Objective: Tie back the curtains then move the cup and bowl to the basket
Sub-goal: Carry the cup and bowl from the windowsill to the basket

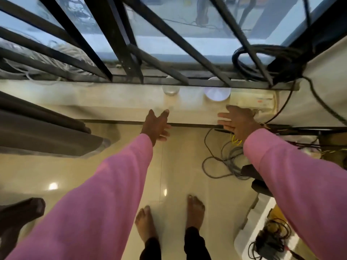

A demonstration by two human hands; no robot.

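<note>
The cup (170, 90) and the bowl (217, 93) sit side by side at the back of the window sill (112, 98), so we think they are next to go. Our left hand (156, 126) and right hand (238, 121) hang near the front of the sill, each grip spread wide and holding nothing, one lined up with each dish as if to take both together. The dark curtain (41, 128) is bunched at the sill's left end; no basket shows.

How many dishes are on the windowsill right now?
2. A clear cup on the windowsill beyond the left hand, and a white bowl to its right, beyond the right hand. The window rail covers their far edges; no others show.
</note>
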